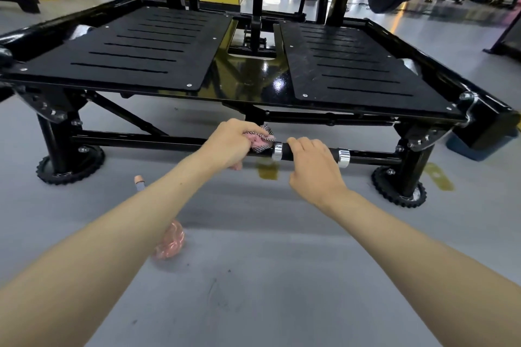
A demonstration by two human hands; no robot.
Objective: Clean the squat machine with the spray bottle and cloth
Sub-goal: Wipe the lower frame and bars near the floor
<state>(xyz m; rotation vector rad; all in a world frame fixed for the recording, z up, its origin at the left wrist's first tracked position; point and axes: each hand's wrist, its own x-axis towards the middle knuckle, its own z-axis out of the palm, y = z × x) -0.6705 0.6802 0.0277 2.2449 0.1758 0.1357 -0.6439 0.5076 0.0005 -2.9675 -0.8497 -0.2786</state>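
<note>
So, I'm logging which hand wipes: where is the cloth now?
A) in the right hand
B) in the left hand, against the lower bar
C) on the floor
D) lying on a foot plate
B: the left hand grips the pink cloth against the black lower bar, while the right hand holds the same bar bare.

Black squat machine (pixel 253 84), pink cloth (pixel 260 140)
Machine glossy black with silver collars (pixel 277 151); cloth edged in black-and-white check; grey floor (pixel 282 262) with yellow marks (pixel 438 177).
</note>
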